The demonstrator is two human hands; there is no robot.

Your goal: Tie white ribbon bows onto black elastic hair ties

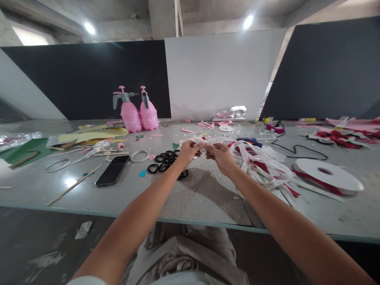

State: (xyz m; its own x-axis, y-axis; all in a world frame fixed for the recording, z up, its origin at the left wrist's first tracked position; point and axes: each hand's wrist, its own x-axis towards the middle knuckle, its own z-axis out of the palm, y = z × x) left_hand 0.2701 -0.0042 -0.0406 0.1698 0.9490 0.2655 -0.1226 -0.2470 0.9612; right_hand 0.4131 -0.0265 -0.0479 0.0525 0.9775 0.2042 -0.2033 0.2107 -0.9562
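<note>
My left hand and my right hand are raised together over the middle of the grey table, both pinching a strip of white printed ribbon between the fingertips. The ribbon trails off to the right into a loose heap of white and red ribbon. Just below my left hand lies a cluster of black hair ties.
A black phone lies left of the hair ties, with wooden sticks and white rings nearby. Two pink spray bottles stand at the back. A ribbon spool sits right; a black cable and red ribbon scraps lie beyond.
</note>
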